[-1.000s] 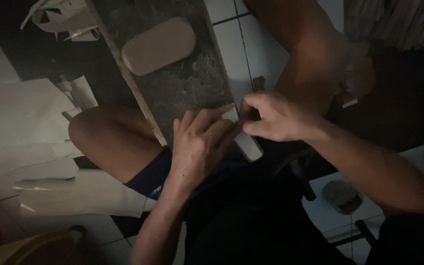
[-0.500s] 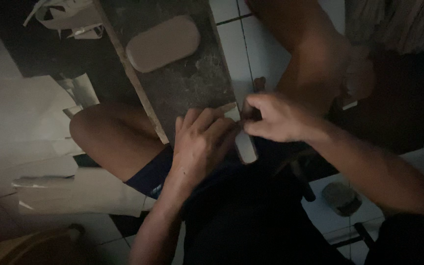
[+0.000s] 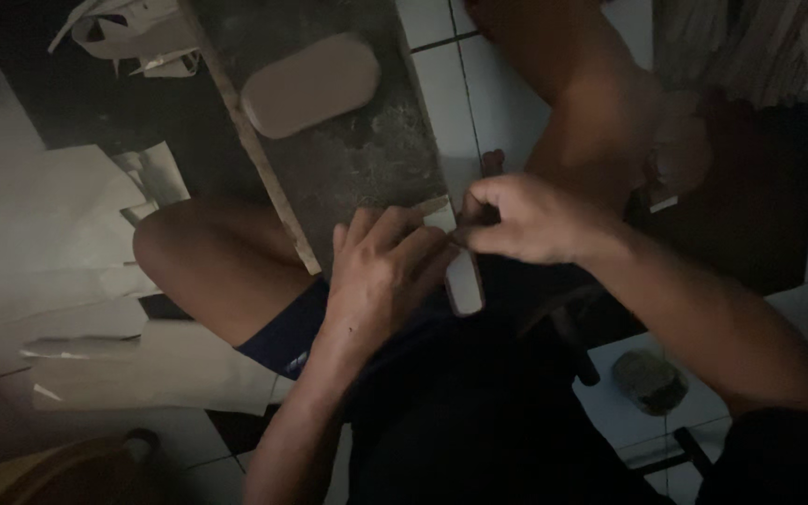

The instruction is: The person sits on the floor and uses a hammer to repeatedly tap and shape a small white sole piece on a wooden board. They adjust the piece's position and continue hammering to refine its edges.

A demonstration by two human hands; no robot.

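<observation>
No screens, signs or labels visible. Only package-like items: flat pale cardboard cut-outs (image 3: 58, 271) lying on floor at left, unfolded, off-white, with tabs; more pale folded scraps (image 3: 128, 33) top left. Dim light, details unclear.
</observation>
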